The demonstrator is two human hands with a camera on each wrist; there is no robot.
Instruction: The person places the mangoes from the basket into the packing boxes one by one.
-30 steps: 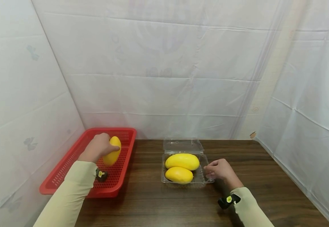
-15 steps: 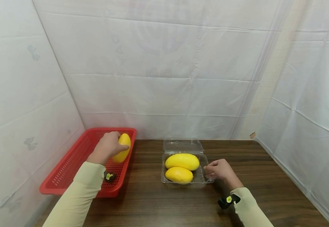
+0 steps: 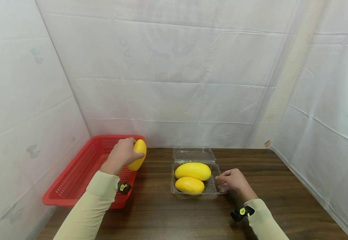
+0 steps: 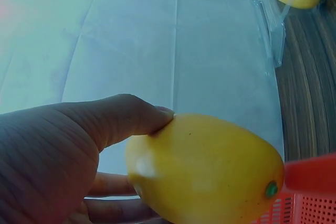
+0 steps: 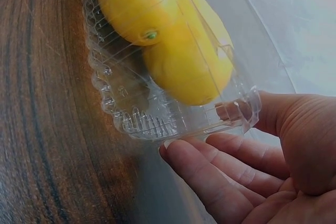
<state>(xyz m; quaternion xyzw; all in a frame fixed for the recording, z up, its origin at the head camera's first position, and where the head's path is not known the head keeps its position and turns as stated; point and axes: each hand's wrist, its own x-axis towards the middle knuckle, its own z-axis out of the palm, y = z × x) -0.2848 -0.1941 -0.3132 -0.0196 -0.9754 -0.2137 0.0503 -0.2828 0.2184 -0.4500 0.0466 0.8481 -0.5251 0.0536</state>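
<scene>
In the head view my left hand (image 3: 121, 155) grips a yellow mango (image 3: 139, 155) over the right rim of the red basket (image 3: 67, 175). The left wrist view shows the thumb on top of this mango (image 4: 210, 169) and fingers beneath; a green stem spot marks one end. A clear plastic clamshell box (image 3: 211, 186) stands on the table with its lid raised at the back. Two more mangoes lie inside, a rear one (image 3: 193, 171) and a front one (image 3: 190, 185). My right hand (image 3: 232, 180) pinches the box's right wall, thumb inside and fingers outside in the right wrist view.
The dark wood table (image 3: 167, 216) spans the front. White sheeting (image 3: 174, 100) hangs along the back and both sides. The raised clear lid (image 3: 193, 154) leans close to the back sheet. Between basket and box runs a strip of bare wood.
My left hand has carried the mango rightward and slightly up, from over the basket's inside to its right rim. The right hand and the box have stayed in place.
</scene>
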